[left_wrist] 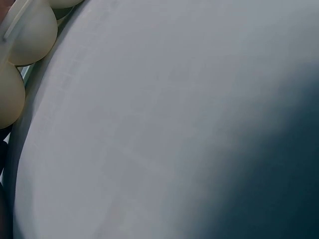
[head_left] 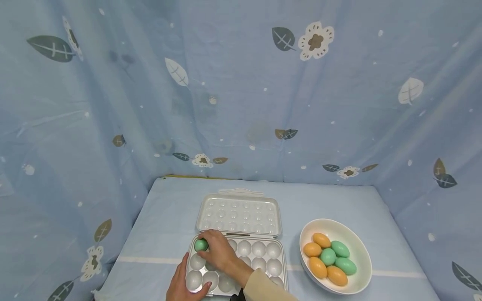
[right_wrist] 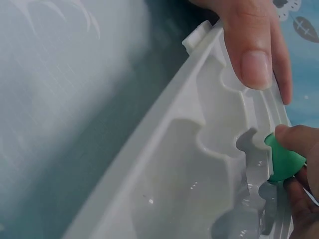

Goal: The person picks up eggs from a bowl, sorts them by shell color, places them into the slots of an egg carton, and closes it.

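Note:
A white egg carton point(head_left: 222, 284) with rounded cups lies on the table, its lid point(head_left: 241, 215) folded back behind it. My right hand point(head_left: 221, 253) reaches across the carton and pinches a green egg point(head_left: 201, 245) at the far left cup. In the right wrist view, thumb and fingers hold that green egg point(right_wrist: 284, 159) from two sides. My left hand point(head_left: 184, 284) rests at the near left corner, straight fingers along the outer side and thumb spread over the front cups. Rounded cups point(left_wrist: 35, 37) show at the left wrist view's upper left.
To the right of the carton stands a white bowl point(head_left: 359, 255) with several orange eggs point(head_left: 318, 267) and green eggs point(head_left: 340, 249) in it. A pale blue cloth covers the table point(head_left: 158, 234). A patterned curtain point(head_left: 241, 104) hangs at the back and sides.

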The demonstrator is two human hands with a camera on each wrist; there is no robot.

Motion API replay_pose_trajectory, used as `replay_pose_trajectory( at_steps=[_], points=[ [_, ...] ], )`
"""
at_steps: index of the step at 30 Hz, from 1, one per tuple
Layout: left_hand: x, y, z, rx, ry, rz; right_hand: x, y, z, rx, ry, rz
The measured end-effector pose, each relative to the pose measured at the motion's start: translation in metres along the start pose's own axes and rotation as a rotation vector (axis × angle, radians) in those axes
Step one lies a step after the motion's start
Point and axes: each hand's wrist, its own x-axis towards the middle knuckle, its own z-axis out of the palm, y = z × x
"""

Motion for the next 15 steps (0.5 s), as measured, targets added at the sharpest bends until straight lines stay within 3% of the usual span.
replay_pose_trajectory(
  at_steps=[8, 15],
  points=[
    [-0.003, -0.005, 0.006, -0.001, 0.115, 0.083, -0.004, 0.001, -0.007, -0.033, 0.022, -0.012],
    [-0.002, -0.006, 0.005, -0.001, 0.095, 0.072, -0.004, 0.0, -0.021, 0.017, 0.025, 0.019]
  ],
)
